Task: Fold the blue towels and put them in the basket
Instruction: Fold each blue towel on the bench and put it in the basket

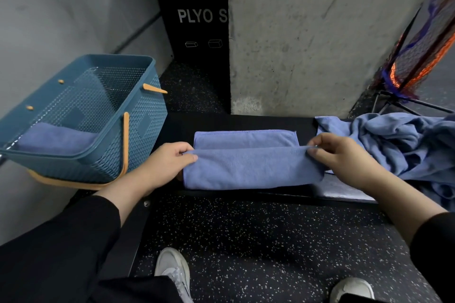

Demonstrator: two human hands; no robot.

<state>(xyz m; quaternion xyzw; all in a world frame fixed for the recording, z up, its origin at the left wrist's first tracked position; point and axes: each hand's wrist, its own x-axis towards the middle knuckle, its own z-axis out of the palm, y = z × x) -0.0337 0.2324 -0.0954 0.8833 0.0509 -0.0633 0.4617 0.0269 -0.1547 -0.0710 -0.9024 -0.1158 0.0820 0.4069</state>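
Both of your hands grip the same blue towel (251,167): your left hand (170,162) pinches its left end between thumb and fingers, and your right hand (344,155) pinches the upper right corner of the near fold. That towel lies across the black counter (177,123), folded lengthwise, with its near layer raised over a flatter far layer. Just right of your right hand, a loose heap of unfolded blue towels (403,142) spreads over the counter's right end and off the picture's edge. At the left end sits the teal basket (138,115), tilted toward you, with orange handles; a folded towel (56,140) already lies in its bottom. You stand on dark rubber flooring (258,241) flecked with white, your pale shoes (174,270) showing at the bottom. Behind the counter rises a rough concrete pillar (320,32); left of it stands a black panel (197,17) lettered "PLYO S". A grey wall (61,7) runs behind the basket, and orange-and-purple netting (423,56) on a dark frame stands far right.
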